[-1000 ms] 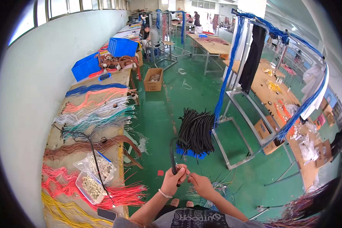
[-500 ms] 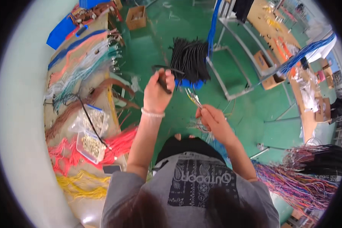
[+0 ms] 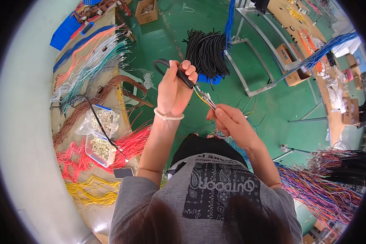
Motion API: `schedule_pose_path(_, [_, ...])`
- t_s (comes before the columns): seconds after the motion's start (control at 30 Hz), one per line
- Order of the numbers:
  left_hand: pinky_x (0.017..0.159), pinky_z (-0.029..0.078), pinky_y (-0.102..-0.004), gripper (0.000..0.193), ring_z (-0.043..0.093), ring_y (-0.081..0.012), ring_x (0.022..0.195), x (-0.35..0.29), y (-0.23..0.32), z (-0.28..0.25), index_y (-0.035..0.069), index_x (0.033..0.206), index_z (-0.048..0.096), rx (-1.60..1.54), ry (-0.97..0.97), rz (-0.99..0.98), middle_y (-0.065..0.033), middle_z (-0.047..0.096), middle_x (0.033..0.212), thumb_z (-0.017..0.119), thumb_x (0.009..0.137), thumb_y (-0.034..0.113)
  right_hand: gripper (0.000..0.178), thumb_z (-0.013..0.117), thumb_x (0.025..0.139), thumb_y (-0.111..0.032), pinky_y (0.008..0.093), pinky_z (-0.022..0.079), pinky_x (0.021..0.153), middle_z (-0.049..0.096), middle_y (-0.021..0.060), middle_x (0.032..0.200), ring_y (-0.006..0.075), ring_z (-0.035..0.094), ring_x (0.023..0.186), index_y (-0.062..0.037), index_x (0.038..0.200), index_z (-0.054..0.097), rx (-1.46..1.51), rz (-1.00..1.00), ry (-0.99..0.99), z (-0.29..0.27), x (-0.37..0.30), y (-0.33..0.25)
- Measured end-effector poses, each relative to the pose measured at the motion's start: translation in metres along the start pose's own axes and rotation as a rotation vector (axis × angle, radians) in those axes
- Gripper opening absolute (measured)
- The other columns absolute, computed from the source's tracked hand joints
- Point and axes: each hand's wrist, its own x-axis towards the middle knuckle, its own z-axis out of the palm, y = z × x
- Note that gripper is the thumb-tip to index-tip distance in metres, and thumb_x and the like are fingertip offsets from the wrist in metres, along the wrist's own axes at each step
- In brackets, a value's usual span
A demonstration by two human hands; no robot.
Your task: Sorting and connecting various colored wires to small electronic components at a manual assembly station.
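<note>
Pale lettering (image 3: 223, 186) marks the grey shirt (image 3: 207, 227); ahead of it, the right hand (image 3: 234, 124) pinches thin wires (image 3: 204, 97) emerging from a black tube (image 3: 185, 78) gripped by the left hand (image 3: 173, 90); farther off, a cardboard box (image 3: 289, 59) bears white print (image 3: 284, 53)

Your black tube (image 3: 186, 80) arches at one end, with thin yellow and white wires (image 3: 205, 98) slanting from its other end.

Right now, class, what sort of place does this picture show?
Probably a cable workshop: red wires and yellow wires lie on a table, and the left hand holds a black cable.
</note>
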Motion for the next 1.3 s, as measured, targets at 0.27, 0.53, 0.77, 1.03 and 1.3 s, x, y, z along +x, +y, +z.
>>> schedule_pose_path(0.27, [0.070, 0.036, -0.0283, 0.019, 0.039, -0.0153, 0.078, -0.003, -0.008, 0.014, 0.010, 0.089, 0.041, 0.153, -0.001, 0.057, -0.0050, 0.044, 0.088, 0.038, 0.101, 0.024, 0.032, 0.040, 0.100, -0.029, 0.0219, 0.020, 0.044, 0.028, -0.0075, 0.059, 0.0037, 0.024, 0.049, -0.0008, 0.097, 0.055, 0.134, 0.076, -0.044, 0.000, 0.003, -0.001])
schedule_pose_path(0.53, [0.069, 0.036, -0.0281, 0.018, 0.039, -0.0149, 0.076, -0.007, -0.012, 0.020, 0.011, 0.092, 0.038, 0.245, -0.006, 0.103, -0.0043, 0.044, 0.086, 0.036, 0.102, 0.026, 0.029, 0.039, 0.101, -0.024, 0.0211, 0.021, 0.045, 0.029, -0.0075, 0.058, 0.0032, 0.025, 0.050, 0.0000, 0.103, 0.056, 0.039, 0.000, -0.016, 0.002, 0.003, -0.003])
schedule_pose_path(0.77, [0.069, 0.036, -0.0282, 0.018, 0.039, -0.0150, 0.077, -0.009, -0.013, 0.022, 0.011, 0.092, 0.038, 0.217, 0.029, 0.095, -0.0047, 0.044, 0.087, 0.037, 0.101, 0.027, 0.028, 0.040, 0.100, -0.018, 0.0203, 0.023, 0.048, 0.030, -0.0077, 0.059, 0.0024, 0.027, 0.051, 0.0013, 0.108, 0.058, -0.151, -0.091, 0.075, 0.009, 0.003, -0.002])
schedule_pose_path(1.03, [0.069, 0.036, -0.0281, 0.019, 0.038, -0.0155, 0.078, -0.010, -0.013, 0.018, 0.010, 0.091, 0.039, 0.160, 0.015, -0.023, -0.0043, 0.042, 0.086, 0.039, 0.101, 0.027, 0.028, 0.040, 0.099, -0.016, 0.0204, 0.022, 0.047, 0.028, -0.0089, 0.059, 0.0014, 0.026, 0.053, 0.0003, 0.111, 0.059, -0.230, -0.118, 0.153, 0.010, 0.005, -0.010])
schedule_pose_path(1.3, [0.069, 0.037, -0.0297, 0.020, 0.038, -0.0166, 0.077, -0.008, -0.016, 0.017, 0.009, 0.092, 0.040, 0.004, 0.059, -0.029, -0.0050, 0.041, 0.086, 0.038, 0.101, 0.026, 0.032, 0.040, 0.100, -0.020, 0.0202, 0.020, 0.045, 0.028, -0.0092, 0.059, 0.0029, 0.022, 0.049, 0.0013, 0.119, 0.054, 0.241, -0.080, 0.065, 0.010, 0.009, 0.006])
